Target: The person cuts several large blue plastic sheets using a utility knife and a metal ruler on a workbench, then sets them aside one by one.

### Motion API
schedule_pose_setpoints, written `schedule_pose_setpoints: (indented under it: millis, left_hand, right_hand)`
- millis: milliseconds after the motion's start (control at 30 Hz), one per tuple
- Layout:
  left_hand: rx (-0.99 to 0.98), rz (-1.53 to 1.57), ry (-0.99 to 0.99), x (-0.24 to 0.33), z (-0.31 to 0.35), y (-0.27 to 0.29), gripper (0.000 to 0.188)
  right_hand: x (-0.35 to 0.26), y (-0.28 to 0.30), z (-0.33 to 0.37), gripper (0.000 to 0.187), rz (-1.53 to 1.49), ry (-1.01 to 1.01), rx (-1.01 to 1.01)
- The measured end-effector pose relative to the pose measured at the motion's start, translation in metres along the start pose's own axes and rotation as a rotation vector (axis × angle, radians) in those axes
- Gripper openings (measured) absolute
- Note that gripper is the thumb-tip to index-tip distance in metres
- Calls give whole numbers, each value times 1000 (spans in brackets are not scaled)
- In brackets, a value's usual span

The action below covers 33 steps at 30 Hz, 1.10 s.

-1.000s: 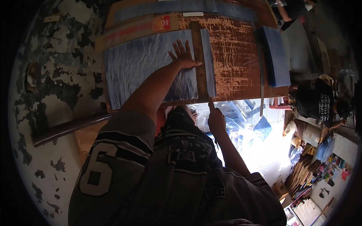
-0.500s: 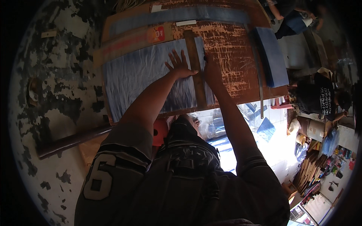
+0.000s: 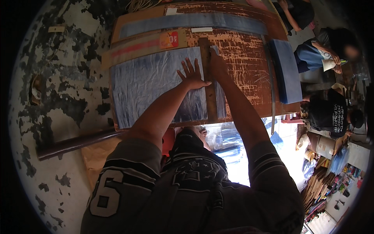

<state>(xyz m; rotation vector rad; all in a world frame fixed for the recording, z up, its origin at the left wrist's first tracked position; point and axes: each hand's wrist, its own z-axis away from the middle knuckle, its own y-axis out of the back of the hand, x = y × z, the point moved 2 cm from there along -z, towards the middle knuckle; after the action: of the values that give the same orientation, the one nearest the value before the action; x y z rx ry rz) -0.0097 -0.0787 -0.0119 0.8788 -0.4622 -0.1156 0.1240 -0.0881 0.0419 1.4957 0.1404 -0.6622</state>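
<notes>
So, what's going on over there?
The person's left hand lies with fingers spread on a wrinkled bluish plastic-looking sheet, thumb on the long flat brown strip that crosses it. The right hand is at the strip's right edge near its far end; whether it holds anything can't be made out. Both sheet and strip lie on a scratched reddish-brown tabletop.

Open lane on worktop [image 3: 247, 80] between right hand [image 3: 219, 67] and thin strip [image 3: 272, 93]; blue stack [image 3: 286, 72] beyond blocks; brown bar [image 3: 210, 101] beside left hand [image 3: 193, 80].

Pale numeral [image 3: 114, 202] marks near left sleeve [image 3: 137, 163]; red label [image 3: 169, 39], far cardboard [image 3: 134, 50]; white lettering [image 3: 337, 117], black shirt [image 3: 322, 113] at right.
</notes>
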Motion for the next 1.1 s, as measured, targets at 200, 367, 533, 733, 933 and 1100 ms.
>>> schedule_pose_setpoints:
  millis: [200,367,533,733,933,1100]
  left_hand:
    - [-9,-27,-8,1,-1,1,136]
    - [1,-5,-1,6,-2,3,137]
    - [3,-17,10,1,-2,2,139]
    - [-3,-18,27,-1,-2,1,139]
    - [15,-4,3,-1,-2,-1,137]
    - [3,-22,2,4,0,0,137]
  right_hand:
    - [5,3,-20,52,-3,134,76]
    - [20,-9,-19,45,39,99,54]
    - [17,-5,17,40,9,49,-10]
    - [10,18,74,41,17,11,-194]
    - [23,24,38,42,-59,20,68]
    - [15,14,-14,39,-62,-24,58]
